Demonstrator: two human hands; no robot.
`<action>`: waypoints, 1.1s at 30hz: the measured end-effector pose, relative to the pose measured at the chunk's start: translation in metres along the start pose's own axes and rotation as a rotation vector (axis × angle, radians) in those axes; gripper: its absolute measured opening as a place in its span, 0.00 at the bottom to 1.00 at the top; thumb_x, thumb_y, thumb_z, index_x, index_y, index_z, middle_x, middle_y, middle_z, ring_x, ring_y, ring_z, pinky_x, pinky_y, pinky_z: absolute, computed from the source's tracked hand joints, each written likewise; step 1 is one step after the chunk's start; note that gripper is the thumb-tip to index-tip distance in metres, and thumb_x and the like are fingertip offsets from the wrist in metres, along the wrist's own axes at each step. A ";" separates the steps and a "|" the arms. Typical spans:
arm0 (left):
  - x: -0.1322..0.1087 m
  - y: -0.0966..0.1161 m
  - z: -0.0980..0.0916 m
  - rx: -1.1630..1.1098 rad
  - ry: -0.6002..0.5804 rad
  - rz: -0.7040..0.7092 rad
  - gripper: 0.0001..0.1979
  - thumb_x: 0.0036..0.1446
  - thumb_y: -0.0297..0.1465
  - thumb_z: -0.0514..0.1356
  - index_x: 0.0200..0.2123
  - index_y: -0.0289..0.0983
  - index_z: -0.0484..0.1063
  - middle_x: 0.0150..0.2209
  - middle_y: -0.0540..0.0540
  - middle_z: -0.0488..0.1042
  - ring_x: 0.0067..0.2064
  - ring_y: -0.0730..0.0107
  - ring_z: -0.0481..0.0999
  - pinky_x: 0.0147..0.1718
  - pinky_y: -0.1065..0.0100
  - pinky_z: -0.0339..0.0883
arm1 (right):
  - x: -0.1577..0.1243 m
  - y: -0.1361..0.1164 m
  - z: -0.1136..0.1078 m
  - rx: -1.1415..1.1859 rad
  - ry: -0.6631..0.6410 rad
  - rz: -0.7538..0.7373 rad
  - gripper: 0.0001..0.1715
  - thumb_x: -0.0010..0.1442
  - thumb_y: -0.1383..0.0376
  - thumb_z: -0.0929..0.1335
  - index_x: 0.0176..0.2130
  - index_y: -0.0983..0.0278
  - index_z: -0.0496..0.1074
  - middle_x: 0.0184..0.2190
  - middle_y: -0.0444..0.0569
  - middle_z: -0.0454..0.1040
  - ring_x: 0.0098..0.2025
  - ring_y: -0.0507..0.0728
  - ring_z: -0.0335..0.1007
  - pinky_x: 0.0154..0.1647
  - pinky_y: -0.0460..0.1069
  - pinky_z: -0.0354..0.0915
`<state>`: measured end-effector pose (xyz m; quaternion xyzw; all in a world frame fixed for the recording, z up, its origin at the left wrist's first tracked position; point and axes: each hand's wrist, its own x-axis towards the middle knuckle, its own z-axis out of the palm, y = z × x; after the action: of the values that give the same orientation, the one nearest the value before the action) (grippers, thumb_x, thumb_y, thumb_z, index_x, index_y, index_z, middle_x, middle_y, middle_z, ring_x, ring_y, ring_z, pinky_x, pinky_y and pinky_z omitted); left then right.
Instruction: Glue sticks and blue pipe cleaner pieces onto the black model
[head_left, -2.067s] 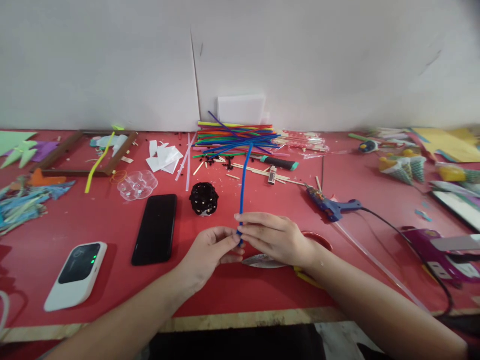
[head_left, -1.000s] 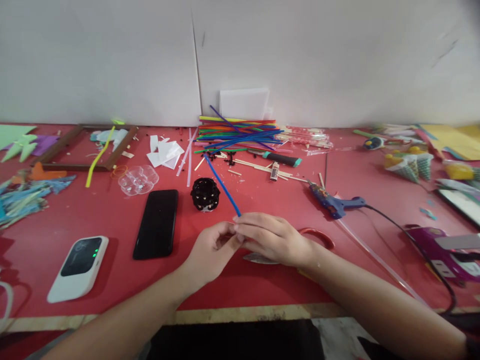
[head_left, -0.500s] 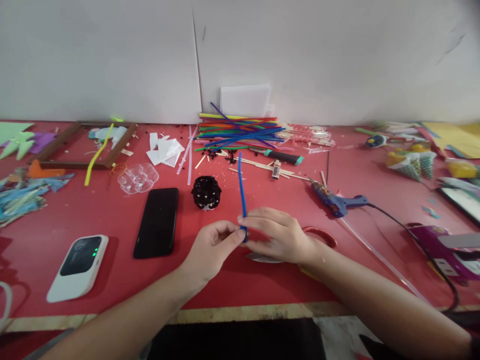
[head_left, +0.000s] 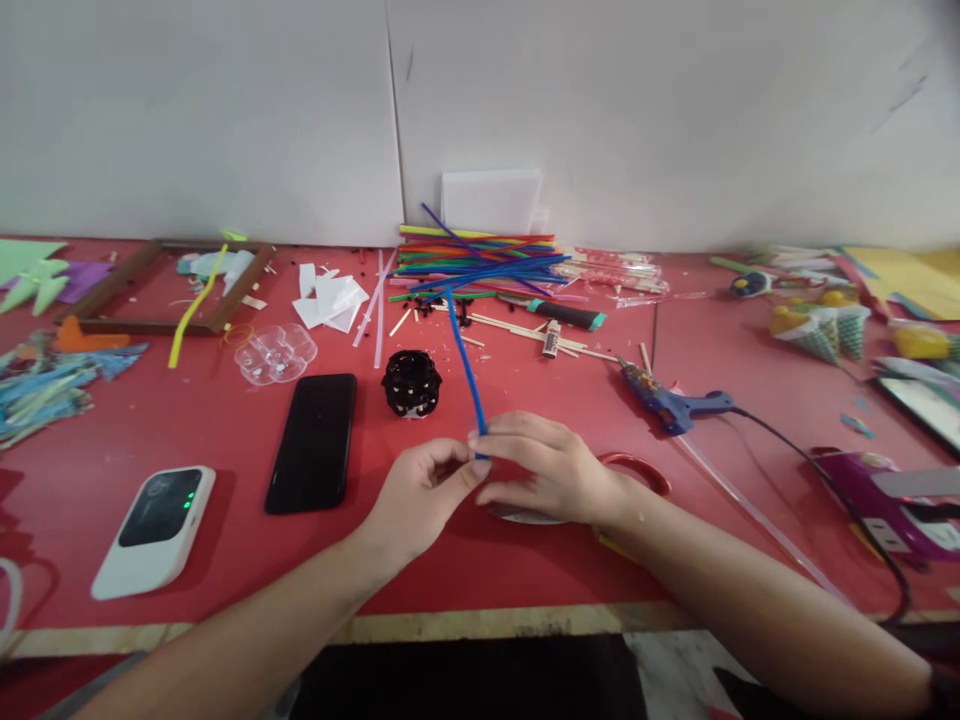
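Note:
A blue pipe cleaner [head_left: 465, 365] rises from between my two hands, its free end leaning up and to the left. My left hand [head_left: 431, 490] pinches its lower end between thumb and index finger. From the right side, the fingers of my right hand [head_left: 547, 460] close on the same low part. Just beyond my hands stands a small black openwork cup-like piece [head_left: 412, 383]. Scissors with a red handle [head_left: 641, 468] lie partly hidden under my right hand and forearm.
Behind lies a pile of coloured pipe cleaners [head_left: 480, 262] beside a utility knife [head_left: 570, 314]. A blue glue gun [head_left: 671, 400] with its cord is on the right. A black phone [head_left: 313, 442] and a white hotspot device [head_left: 156, 530] sit left, near a brown frame [head_left: 142, 327].
The blue pipe cleaner's free end has swung left, so it leans more than before. Both hands keep their grip in nearly the same place.

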<state>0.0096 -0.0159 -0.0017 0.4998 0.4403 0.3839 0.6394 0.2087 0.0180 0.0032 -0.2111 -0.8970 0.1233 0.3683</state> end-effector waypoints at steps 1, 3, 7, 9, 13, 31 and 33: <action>0.000 0.001 0.000 0.002 0.000 0.004 0.12 0.58 0.39 0.65 0.31 0.36 0.76 0.29 0.49 0.78 0.33 0.70 0.75 0.36 0.69 0.68 | 0.000 0.001 0.000 0.075 -0.017 0.070 0.26 0.62 0.55 0.73 0.56 0.62 0.69 0.43 0.54 0.80 0.45 0.57 0.79 0.46 0.51 0.76; -0.001 0.001 0.001 0.000 -0.007 -0.003 0.11 0.59 0.39 0.64 0.33 0.36 0.77 0.30 0.48 0.79 0.34 0.69 0.77 0.37 0.69 0.70 | -0.002 0.002 0.001 0.270 0.004 0.239 0.27 0.62 0.54 0.73 0.57 0.60 0.67 0.43 0.51 0.80 0.44 0.56 0.79 0.46 0.51 0.75; -0.003 0.002 0.001 0.003 -0.006 -0.032 0.12 0.59 0.40 0.64 0.36 0.36 0.78 0.32 0.45 0.83 0.34 0.67 0.80 0.38 0.67 0.73 | -0.003 0.004 0.003 0.649 0.204 0.564 0.15 0.64 0.59 0.73 0.45 0.59 0.65 0.31 0.42 0.78 0.33 0.51 0.77 0.35 0.46 0.72; -0.004 0.003 0.002 0.023 0.005 -0.028 0.11 0.60 0.39 0.64 0.35 0.36 0.77 0.33 0.44 0.83 0.34 0.67 0.81 0.37 0.68 0.74 | -0.002 0.005 0.001 0.687 0.167 0.663 0.13 0.61 0.59 0.74 0.38 0.61 0.68 0.28 0.41 0.76 0.29 0.50 0.74 0.32 0.45 0.70; -0.005 0.002 0.002 0.075 -0.003 0.000 0.10 0.60 0.37 0.64 0.34 0.36 0.78 0.33 0.44 0.83 0.35 0.66 0.82 0.35 0.69 0.73 | 0.000 0.005 -0.004 0.651 -0.008 0.633 0.08 0.59 0.61 0.76 0.36 0.64 0.78 0.33 0.46 0.77 0.34 0.51 0.75 0.36 0.46 0.70; 0.003 0.002 -0.007 0.160 0.047 -0.096 0.10 0.59 0.38 0.64 0.31 0.37 0.78 0.31 0.44 0.83 0.32 0.67 0.80 0.33 0.69 0.70 | -0.029 -0.027 -0.081 -0.324 -0.680 0.603 0.06 0.62 0.67 0.66 0.34 0.62 0.73 0.31 0.50 0.77 0.31 0.57 0.74 0.33 0.51 0.68; 0.004 0.003 -0.007 0.165 0.043 -0.103 0.11 0.59 0.38 0.64 0.31 0.36 0.78 0.32 0.44 0.83 0.33 0.67 0.80 0.33 0.69 0.71 | -0.055 -0.038 -0.084 -0.484 -0.723 0.545 0.05 0.62 0.66 0.67 0.38 0.63 0.73 0.34 0.53 0.77 0.34 0.61 0.75 0.34 0.55 0.69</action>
<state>0.0042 -0.0099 -0.0006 0.5190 0.5093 0.3236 0.6055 0.2927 -0.0361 0.0426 -0.4603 -0.8823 0.0688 -0.0704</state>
